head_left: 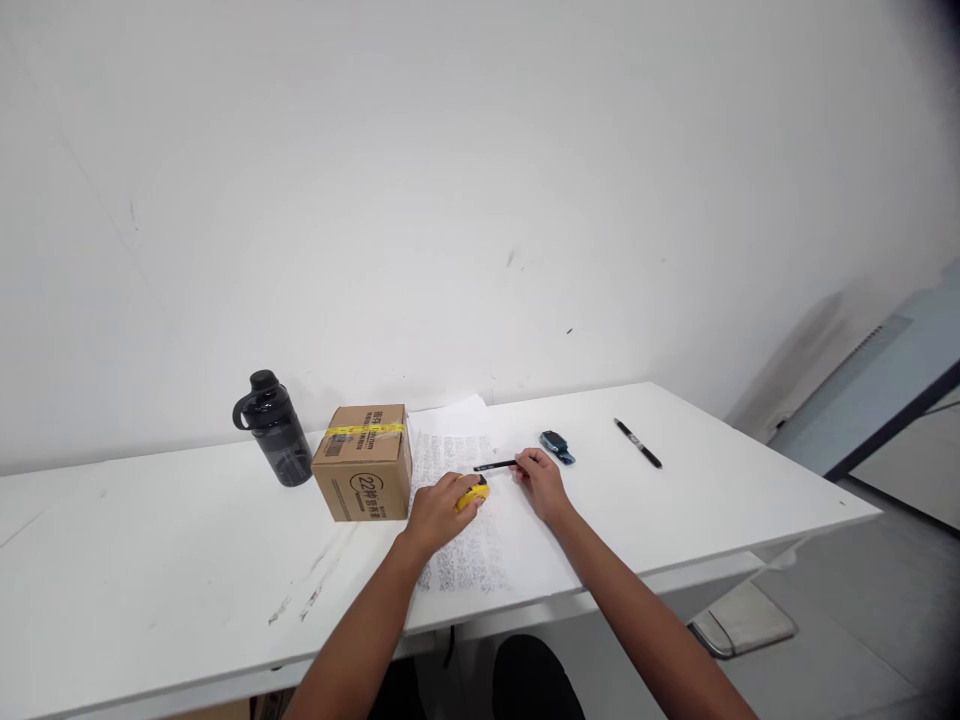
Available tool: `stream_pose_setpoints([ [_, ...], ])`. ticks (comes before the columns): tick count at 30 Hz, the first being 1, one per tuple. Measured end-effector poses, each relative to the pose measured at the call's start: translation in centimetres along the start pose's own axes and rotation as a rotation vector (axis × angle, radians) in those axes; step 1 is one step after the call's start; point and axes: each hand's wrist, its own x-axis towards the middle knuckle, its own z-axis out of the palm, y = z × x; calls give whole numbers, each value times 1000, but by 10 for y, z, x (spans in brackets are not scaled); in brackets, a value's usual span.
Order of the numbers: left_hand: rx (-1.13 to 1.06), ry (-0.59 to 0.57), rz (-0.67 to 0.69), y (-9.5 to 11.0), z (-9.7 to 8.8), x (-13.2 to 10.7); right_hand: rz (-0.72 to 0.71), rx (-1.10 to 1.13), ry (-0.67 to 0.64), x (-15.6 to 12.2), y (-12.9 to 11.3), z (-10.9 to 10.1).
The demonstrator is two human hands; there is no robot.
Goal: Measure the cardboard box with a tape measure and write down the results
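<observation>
My left hand [436, 512] is closed around a yellow and black tape measure [474, 493], held low over printed sheets of paper [457, 570]. In my right hand [541, 484] a slim black pen [493, 466] is pinched near one end, its other end pointing left just above the tape measure. A brown cardboard box [366, 491] stands left of my left hand, with a yellow strip across its top.
A dark water bottle [282, 440] stands upright left of the box. Beyond my right hand lies a blue digital watch [556, 443], and farther right another black pen [637, 443]. The white table [180, 560] meets the wall at the back.
</observation>
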Motion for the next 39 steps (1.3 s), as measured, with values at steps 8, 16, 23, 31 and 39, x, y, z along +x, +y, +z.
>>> stream_pose_setpoints([
  [8,-5,69,-58,-8,-2,0,-77,-87,90,0,2,8],
  [16,-9,28,-120,-3,-7,5,-242,-419,157,-7,4,9],
  [23,7,82,-96,-5,-3,-2,-273,-676,81,-11,3,16],
  [31,-156,312,-44,13,-12,-22,-106,-623,-1,-40,-33,36],
  [39,-557,622,56,68,-62,-53,-1,27,-762,-141,-95,77],
])
